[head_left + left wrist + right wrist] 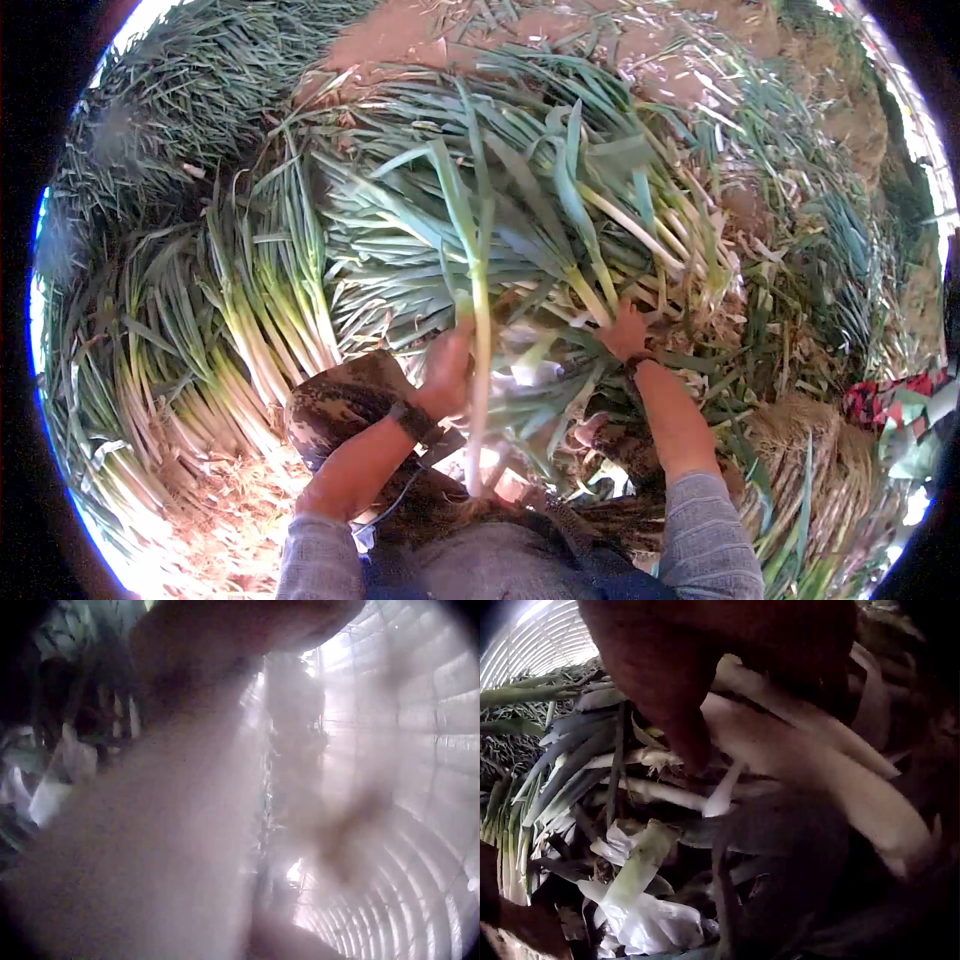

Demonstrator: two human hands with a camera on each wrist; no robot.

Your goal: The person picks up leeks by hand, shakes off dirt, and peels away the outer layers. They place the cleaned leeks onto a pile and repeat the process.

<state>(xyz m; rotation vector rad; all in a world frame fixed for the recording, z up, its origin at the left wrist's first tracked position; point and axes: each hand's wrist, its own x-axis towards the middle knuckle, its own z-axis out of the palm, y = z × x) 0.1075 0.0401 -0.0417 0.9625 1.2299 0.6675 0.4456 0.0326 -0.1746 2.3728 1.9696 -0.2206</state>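
Note:
My left hand grips a long leek by its pale stem, which stands nearly upright in front of my body with its green leaves pointing away. My right hand reaches forward to the right and holds pale stems of more leeks at their lower ends. In the right wrist view, curled fingers lie against thick pale stems. The left wrist view is blurred, mostly filled by skin, and hides the left fingers' hold.
A large heap of leeks spreads ahead. Rows of leeks lean at the left, near bare soil farther off. Leaf scraps litter the right. A short cut stem lies among shiny white scraps below the right hand.

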